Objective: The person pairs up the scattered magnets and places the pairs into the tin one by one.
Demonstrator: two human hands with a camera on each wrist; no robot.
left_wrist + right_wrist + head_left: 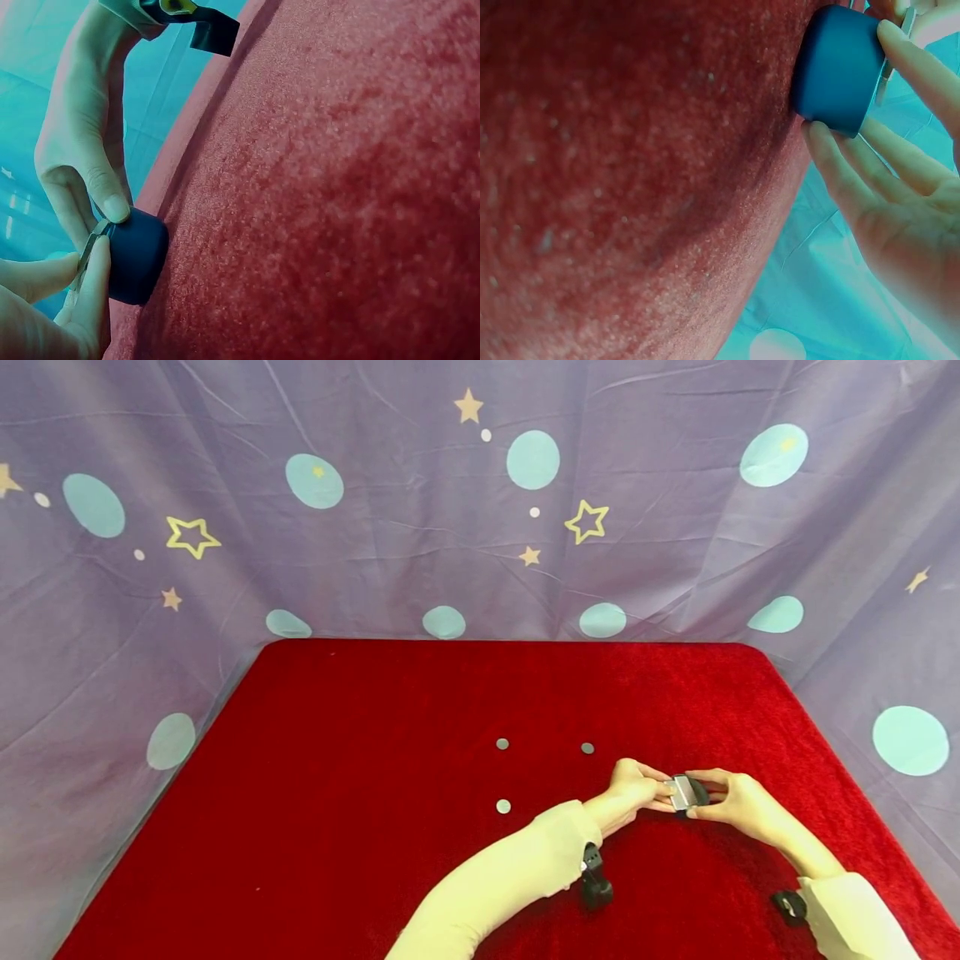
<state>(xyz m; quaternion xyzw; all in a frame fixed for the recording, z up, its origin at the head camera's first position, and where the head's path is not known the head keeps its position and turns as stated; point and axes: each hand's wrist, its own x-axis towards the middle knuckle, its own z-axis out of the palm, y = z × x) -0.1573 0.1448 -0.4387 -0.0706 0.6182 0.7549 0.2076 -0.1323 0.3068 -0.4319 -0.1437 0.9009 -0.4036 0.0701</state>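
In the head view my left hand (633, 789) pinches a flat silver plate (682, 794) between thumb and fingers. The plate lies against the top of a small dark, rounded block (701, 792). My right hand (742, 806) grips this block from the right, thumb on the near side and fingers on the far side. In the left wrist view the block (139, 259) looks deep and smooth, resting on or just over the red cloth. The right wrist view shows the block (840, 71) with fingertips on two sides and the plate's thin edge (886, 81) beside it.
Three small silver discs lie left of the hands: one disc (502, 744) at the back, another disc (588, 748) to its right, a third disc (503, 807) nearer. Red cloth (337, 793) covers the table. A patterned curtain (405, 527) stands behind and at both sides.
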